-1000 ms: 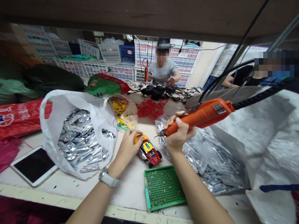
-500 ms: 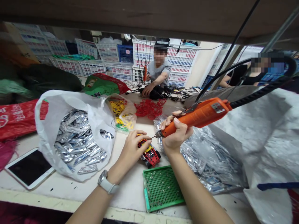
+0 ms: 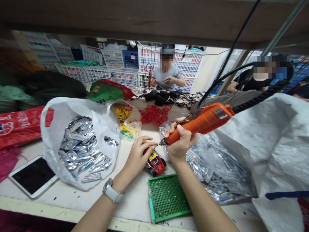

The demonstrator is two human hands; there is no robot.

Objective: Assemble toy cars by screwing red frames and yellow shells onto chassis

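Note:
A small red, yellow and blue toy car (image 3: 155,162) lies on the white worktop. My left hand (image 3: 137,156) is closed over its front end and holds it down, a watch on the wrist. My right hand (image 3: 180,144) grips an orange electric screwdriver (image 3: 201,121) with a black coiled cable. The tool slants down to the left and its bit tip sits at the fingertips of my left hand, just above the car.
A green tray of small screws (image 3: 167,196) lies just in front of the car. A white bag of silver parts (image 3: 83,146) stands left, a tablet (image 3: 32,175) beyond it. Clear bags of silver pieces (image 3: 212,167) and a large white sack (image 3: 272,148) fill the right. Two people sit across the table.
My left hand slid further over the car and now pinches at its front. The screwdriver tip came down and left until it met those fingers. The person opposite drew an arm back.

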